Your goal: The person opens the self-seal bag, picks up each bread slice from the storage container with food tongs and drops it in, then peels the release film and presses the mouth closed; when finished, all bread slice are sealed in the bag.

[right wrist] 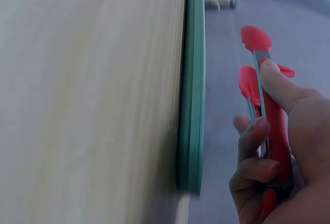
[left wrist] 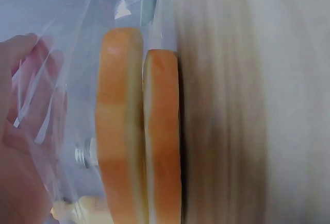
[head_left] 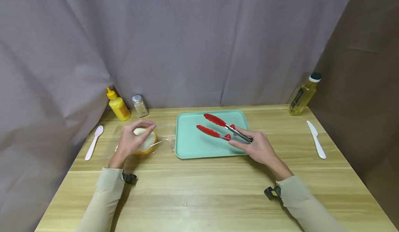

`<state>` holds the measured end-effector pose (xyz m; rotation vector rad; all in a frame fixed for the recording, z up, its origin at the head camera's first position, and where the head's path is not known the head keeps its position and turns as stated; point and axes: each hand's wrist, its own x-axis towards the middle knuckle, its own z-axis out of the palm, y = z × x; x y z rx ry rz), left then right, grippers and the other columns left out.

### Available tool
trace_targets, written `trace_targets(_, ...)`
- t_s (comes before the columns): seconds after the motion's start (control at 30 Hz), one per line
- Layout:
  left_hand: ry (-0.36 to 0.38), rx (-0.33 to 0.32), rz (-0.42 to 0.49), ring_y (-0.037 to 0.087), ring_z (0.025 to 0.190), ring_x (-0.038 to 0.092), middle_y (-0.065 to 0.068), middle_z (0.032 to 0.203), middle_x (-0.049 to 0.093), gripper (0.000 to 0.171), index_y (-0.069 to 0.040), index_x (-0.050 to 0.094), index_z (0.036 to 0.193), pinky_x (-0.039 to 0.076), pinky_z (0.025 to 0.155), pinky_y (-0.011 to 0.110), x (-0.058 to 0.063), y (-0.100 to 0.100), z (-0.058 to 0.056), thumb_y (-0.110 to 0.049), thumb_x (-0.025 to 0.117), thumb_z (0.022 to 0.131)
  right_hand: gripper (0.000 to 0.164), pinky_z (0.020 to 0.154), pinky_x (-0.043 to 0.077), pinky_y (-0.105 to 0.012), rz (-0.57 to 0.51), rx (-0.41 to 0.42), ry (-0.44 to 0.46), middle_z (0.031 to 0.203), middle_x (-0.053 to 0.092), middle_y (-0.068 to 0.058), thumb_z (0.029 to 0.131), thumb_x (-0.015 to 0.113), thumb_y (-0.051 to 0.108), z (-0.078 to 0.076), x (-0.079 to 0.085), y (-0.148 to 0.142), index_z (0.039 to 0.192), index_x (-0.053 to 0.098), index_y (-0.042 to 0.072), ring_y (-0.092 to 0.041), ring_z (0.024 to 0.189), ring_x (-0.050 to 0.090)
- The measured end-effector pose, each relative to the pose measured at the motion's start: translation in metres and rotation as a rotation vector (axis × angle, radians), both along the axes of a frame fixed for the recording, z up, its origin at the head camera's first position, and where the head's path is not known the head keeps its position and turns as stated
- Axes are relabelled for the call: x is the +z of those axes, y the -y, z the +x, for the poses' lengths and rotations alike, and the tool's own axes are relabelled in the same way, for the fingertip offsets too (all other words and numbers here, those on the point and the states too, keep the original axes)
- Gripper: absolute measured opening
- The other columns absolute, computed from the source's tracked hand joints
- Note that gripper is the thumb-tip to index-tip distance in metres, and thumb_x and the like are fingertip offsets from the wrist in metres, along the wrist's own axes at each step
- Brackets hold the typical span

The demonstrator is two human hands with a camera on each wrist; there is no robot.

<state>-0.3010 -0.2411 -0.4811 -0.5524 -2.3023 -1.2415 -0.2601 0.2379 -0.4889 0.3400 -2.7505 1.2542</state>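
My left hand pinches the film of a clear plastic bag between thumb and fingertips, lifting it over the bread. Two bread slices with orange-brown crust lie stacked inside the bag, as the left wrist view shows; from the head, the hand partly hides them. A pair of tongs with red tips and metal arms is gripped in my right hand, its tips spread apart and pointing left. They are held above the mint green tray, whose right edge the hand overlaps.
At the back left stand a yellow squeeze bottle and a shaker jar; a spoon lies at the left edge. An oil bottle stands back right, with a white knife in front. Curtains border the table.
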Motion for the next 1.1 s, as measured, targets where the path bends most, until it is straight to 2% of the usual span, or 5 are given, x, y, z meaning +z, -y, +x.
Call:
trace_targets(0.17, -0.05, 0.009, 0.039, 0.003, 0.088, 0.075, 0.006, 0.097, 0.085, 0.012, -0.013, 0.084, 0.101, 0.051, 0.098, 0.01, 0.001, 0.0, -0.006, -0.007, 0.088, 0.092, 0.074, 0.074, 0.045, -0.021, 0.028, -0.104, -0.036, 0.148, 0.068, -0.011, 0.088, 0.086, 0.059, 0.003, -0.003, -0.031, 0.15, 0.065, 0.026, -0.024, 0.111, 0.067)
trace_targets(0.47, -0.035, 0.011, 0.056, -0.007, 0.089, 0.073, 0.005, 0.096, 0.085, 0.01, -0.017, 0.084, 0.101, 0.05, 0.103, 0.012, 0.004, 0.007, -0.011, -0.01, 0.086, 0.094, 0.076, 0.062, 0.044, -0.025, 0.08, -0.277, -0.081, 0.143, 0.069, -0.025, 0.091, 0.086, 0.053, 0.005, -0.004, -0.081, 0.151, 0.063, 0.013, -0.029, 0.091, 0.058)
trace_targets(0.77, -0.058, 0.03, 0.051, -0.011, 0.088, 0.072, 0.01, 0.093, 0.084, 0.009, -0.01, 0.083, 0.099, 0.049, 0.098, 0.007, 0.009, 0.01, 0.003, -0.003, 0.085, 0.093, 0.087, 0.098, 0.053, -0.065, 0.135, -0.413, -0.004, 0.155, 0.055, -0.03, 0.093, 0.082, 0.058, 0.002, -0.009, -0.119, 0.158, 0.054, 0.008, -0.053, 0.134, 0.06)
trace_targets(0.9, -0.078, 0.02, 0.053, -0.01, 0.086, 0.071, 0.015, 0.092, 0.083, 0.01, -0.004, 0.082, 0.099, 0.049, 0.095, 0.007, 0.018, 0.004, 0.013, 0.002, 0.083, 0.092, 0.086, 0.099, 0.052, -0.067, 0.172, -0.435, 0.016, 0.154, 0.056, -0.031, 0.095, 0.079, 0.059, 0.003, -0.011, -0.126, 0.157, 0.053, 0.006, -0.055, 0.135, 0.058)
trace_targets(1.1, -0.035, 0.034, 0.054, -0.01, 0.091, 0.071, 0.014, 0.094, 0.083, 0.009, -0.005, 0.082, 0.097, 0.049, 0.096, 0.008, 0.006, 0.009, 0.007, 0.001, 0.084, 0.091, 0.085, 0.085, 0.054, -0.057, 0.219, -0.401, 0.033, 0.14, 0.067, -0.034, 0.099, 0.076, 0.056, 0.002, -0.01, -0.127, 0.158, 0.05, -0.001, -0.052, 0.122, 0.064)
